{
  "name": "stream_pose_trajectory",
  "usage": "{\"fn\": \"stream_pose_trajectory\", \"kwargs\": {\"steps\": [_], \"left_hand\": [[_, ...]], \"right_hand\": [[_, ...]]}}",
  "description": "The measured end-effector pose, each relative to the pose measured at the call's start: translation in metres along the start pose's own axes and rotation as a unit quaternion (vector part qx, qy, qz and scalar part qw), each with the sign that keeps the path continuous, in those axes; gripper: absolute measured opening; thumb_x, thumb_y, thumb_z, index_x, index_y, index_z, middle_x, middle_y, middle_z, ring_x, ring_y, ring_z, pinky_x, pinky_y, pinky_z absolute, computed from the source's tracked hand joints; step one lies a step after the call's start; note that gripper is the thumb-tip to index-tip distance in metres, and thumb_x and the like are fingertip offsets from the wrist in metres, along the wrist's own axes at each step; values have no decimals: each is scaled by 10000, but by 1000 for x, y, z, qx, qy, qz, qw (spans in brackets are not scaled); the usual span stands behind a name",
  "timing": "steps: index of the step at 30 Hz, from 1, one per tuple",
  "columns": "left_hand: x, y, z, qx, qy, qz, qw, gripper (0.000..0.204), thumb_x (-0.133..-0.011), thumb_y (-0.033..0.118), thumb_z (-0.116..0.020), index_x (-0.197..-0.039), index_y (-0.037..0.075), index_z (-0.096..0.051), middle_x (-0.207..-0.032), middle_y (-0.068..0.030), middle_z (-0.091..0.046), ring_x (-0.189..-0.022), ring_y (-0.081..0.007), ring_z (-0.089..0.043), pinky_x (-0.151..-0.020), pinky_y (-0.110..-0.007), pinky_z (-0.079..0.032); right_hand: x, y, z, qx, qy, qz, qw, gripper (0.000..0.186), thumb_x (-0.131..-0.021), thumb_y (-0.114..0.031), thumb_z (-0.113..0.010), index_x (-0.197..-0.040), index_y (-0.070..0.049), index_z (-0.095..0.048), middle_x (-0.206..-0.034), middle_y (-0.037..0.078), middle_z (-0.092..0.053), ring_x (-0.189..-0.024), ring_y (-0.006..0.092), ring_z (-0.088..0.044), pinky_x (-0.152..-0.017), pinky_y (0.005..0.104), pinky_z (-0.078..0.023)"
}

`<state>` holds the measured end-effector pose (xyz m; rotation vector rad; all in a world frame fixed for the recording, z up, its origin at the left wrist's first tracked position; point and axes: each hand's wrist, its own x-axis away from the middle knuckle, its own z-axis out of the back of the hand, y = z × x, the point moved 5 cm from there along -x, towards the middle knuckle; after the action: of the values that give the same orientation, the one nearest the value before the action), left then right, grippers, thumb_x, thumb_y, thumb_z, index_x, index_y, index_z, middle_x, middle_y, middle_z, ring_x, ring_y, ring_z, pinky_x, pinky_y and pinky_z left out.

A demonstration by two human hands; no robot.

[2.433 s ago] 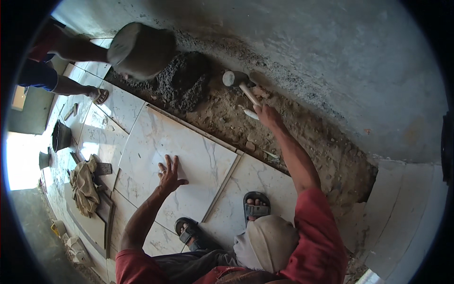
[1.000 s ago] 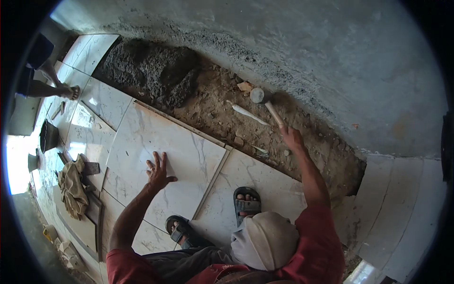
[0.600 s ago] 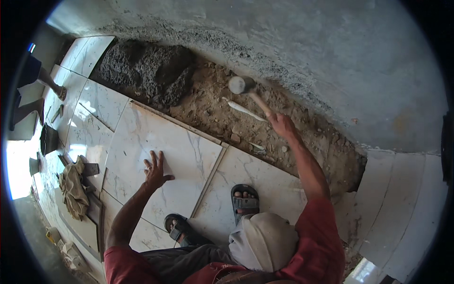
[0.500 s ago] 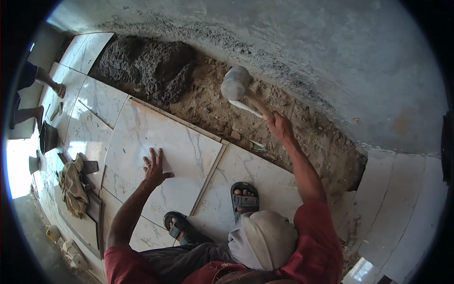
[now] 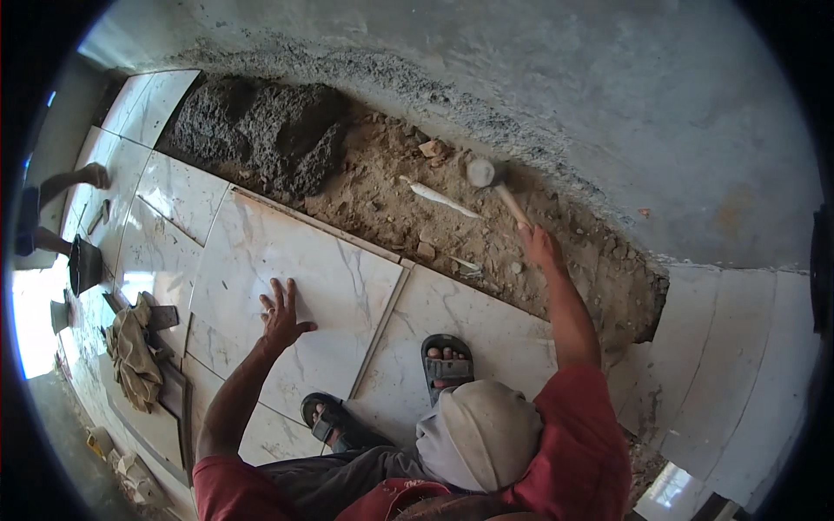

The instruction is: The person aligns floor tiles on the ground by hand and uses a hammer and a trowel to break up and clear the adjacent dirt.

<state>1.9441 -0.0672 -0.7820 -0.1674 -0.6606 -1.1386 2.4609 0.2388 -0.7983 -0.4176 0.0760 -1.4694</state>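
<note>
My left hand (image 5: 281, 318) lies flat on a large white, grey-veined floor tile (image 5: 252, 252), its fingers spread and a ring on one of them. Gripped in my right hand (image 5: 542, 247) is a mallet (image 5: 511, 203) by its wooden handle. Its rounded grey head hangs over the strip of bare soil (image 5: 382, 200) beside the wall. On that soil, left of the mallet, rests a thin white strip (image 5: 439, 198). A heap of wet dark mortar (image 5: 261, 130) fills the strip's far left part.
A rough-based grey wall (image 5: 608, 104) runs along the soil. At the far left, a co-worker's hand (image 5: 94, 176) reaches over the tiles, near a dark bucket (image 5: 85, 265). A crumpled tan cloth (image 5: 133, 356) lies left of me. My sandalled feet stand on tiles.
My right hand has swung the mallet rightward and slightly down, uncovering the white strip and a stone. The left hand stays on the tile. The co-worker's arms have come into clearer view.
</note>
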Motion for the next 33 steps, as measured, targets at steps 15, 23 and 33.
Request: {"fn": "stream_pose_trajectory", "kwargs": {"steps": [15, 23, 33], "left_hand": [[6, -17, -2, -16, -8, 22, 1000, 1201, -600, 362, -830, -1455, 161, -11, -1476, -266, 84, -1227, -666, -78, -824, -743, -336], [-3, -12, -9, -22, -7, 8, 1000, 1214, -593, 355, -833, -1455, 167, 0, -1476, -265, 83, -1233, -657, -93, -815, -737, -350], [-1, -8, -4, -18, 4, 0, 1000, 1207, -597, 343, -835, -1452, 147, -6, -1469, -278, 81, -1216, -673, -96, -815, -734, -354]], "right_hand": [[43, -3, 17, -45, -91, -98, 990, 549, -906, -523, -429, -933, 9, -564, -651, 136, -558, -571, 285, -558, -527, 429, -419], [37, 52, 14, 19, -99, -177, 979, 572, -910, -529, -421, -922, 24, -566, -649, 112, -559, -565, 257, -549, -535, 429, -414], [34, 10, 29, 2, -68, -101, 993, 559, -915, -493, -433, -1003, 44, -563, -694, 162, -573, -607, 293, -570, -588, 450, -441]]}}
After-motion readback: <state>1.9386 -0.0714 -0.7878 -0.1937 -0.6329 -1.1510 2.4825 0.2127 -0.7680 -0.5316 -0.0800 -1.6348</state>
